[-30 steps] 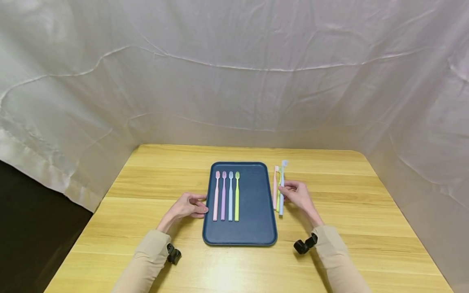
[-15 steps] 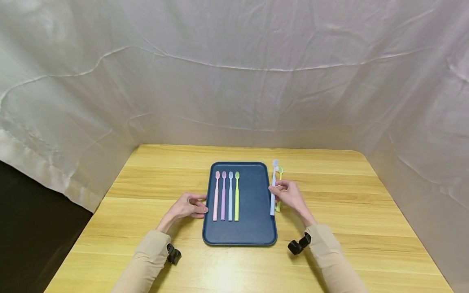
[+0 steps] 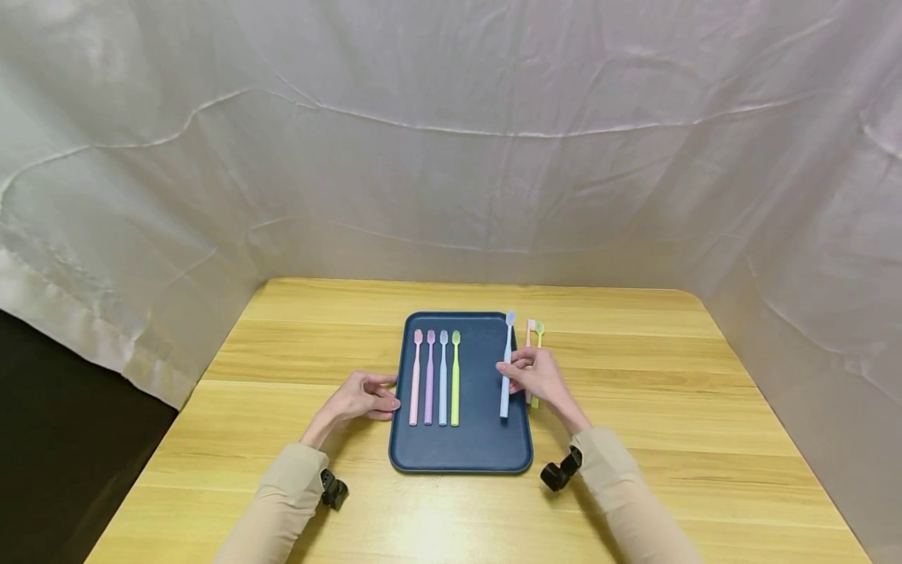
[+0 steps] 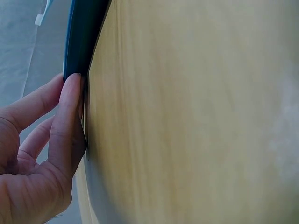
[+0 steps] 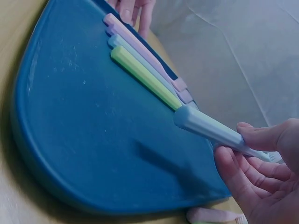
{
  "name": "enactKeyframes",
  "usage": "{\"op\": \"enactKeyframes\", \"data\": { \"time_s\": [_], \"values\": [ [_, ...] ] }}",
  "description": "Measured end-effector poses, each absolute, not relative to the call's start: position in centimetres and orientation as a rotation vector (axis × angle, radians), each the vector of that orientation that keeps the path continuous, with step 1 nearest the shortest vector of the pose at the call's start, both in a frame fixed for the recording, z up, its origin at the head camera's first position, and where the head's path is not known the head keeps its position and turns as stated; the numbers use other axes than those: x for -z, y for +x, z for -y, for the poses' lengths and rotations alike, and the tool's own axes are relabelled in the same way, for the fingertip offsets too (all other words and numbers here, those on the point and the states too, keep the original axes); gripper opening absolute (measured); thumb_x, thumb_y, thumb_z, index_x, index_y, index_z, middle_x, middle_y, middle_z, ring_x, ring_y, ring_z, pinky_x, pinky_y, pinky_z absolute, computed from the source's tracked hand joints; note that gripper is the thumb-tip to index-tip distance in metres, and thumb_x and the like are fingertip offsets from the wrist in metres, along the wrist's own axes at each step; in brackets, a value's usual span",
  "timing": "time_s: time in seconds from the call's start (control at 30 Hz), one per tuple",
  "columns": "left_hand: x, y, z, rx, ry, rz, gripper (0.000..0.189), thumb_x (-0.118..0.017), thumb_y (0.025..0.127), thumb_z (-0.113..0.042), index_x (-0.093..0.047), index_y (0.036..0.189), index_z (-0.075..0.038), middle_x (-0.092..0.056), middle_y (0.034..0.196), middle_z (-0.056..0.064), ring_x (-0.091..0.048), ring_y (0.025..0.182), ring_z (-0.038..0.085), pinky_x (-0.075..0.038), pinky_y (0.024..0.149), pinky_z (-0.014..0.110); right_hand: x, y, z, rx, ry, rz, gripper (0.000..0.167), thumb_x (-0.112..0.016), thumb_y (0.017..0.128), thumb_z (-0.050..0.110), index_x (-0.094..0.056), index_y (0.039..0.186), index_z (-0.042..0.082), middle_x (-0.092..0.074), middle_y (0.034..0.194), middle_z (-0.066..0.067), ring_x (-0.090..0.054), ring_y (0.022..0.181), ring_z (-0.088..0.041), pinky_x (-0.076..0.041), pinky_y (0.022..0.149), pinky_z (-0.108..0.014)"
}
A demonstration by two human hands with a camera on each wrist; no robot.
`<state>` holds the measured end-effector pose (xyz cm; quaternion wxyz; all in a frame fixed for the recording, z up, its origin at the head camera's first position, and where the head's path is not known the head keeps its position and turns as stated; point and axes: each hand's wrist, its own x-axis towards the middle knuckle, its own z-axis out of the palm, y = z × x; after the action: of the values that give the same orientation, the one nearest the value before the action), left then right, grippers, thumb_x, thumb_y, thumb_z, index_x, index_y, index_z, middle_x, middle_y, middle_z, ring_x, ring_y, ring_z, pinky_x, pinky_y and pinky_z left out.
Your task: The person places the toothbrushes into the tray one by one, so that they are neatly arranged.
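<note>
A dark blue tray (image 3: 461, 456) lies on the wooden table. My left hand (image 3: 361, 396) holds its left rim, thumb and fingertips right at the edge in the left wrist view. Pinched between the thumb and fingers of my right hand (image 3: 539, 374) is a light blue toothbrush (image 3: 505, 395), bristle end away from me. It hangs over the tray's right half; its shadow falls on the tray in the right wrist view. Side by side on the tray's left half lie a pink toothbrush (image 3: 415, 392), a purple one, another light blue one and a green toothbrush (image 3: 456, 392).
Just right of the tray, a second pink toothbrush (image 3: 528, 333) and a second green toothbrush (image 3: 540, 335) lie on the table, partly hidden by the right hand. Grey-white curtains (image 3: 451, 157) enclose the table's back and sides.
My right hand has carried the light blue toothbrush leftward, from beside the tray across its right rim to above its right half. The left hand and the tray have stayed put.
</note>
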<state>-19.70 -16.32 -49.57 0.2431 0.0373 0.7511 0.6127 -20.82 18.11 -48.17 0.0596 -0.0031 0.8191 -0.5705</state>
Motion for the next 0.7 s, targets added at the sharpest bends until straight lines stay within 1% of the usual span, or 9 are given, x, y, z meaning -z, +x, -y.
{"op": "enactKeyframes", "data": {
  "time_s": [0.2,0.5,0.7],
  "values": [
    [49.5,-19.7,16.3,-1.672,0.092,-2.054,0.064,-0.071,0.087,0.007,-0.041,0.144,0.015,-0.07,0.095,0.014,-0.072,0.077,0.014,-0.068,0.078,0.032,48.0,-21.0,-17.2,1.726,-0.009,-2.442,0.03,-0.074,0.091,0.01,-0.061,0.107,-0.012,-0.074,0.085,-0.019,-0.065,0.055,-0.007,-0.067,0.058,-0.033],
    [49.6,-19.7,16.3,-1.677,0.105,-2.046,0.065,-0.071,0.087,0.007,-0.04,0.144,0.016,-0.07,0.094,0.014,-0.072,0.077,0.014,-0.068,0.078,0.032,48.3,-21.4,-15.9,1.674,0.0,-2.463,0.024,-0.075,0.09,0.008,-0.064,0.103,-0.009,-0.074,0.078,-0.012,-0.064,0.052,-0.009,-0.066,0.054,-0.031],
    [49.5,-19.7,16.4,-1.673,0.106,-2.046,0.065,-0.07,0.088,0.007,-0.04,0.144,0.016,-0.07,0.094,0.013,-0.072,0.077,0.014,-0.068,0.079,0.032,48.3,-21.5,-15.2,1.656,-0.006,-2.459,0.024,-0.075,0.089,0.006,-0.063,0.103,-0.009,-0.073,0.078,-0.015,-0.063,0.05,-0.009,-0.065,0.053,-0.029]
  ]
}}
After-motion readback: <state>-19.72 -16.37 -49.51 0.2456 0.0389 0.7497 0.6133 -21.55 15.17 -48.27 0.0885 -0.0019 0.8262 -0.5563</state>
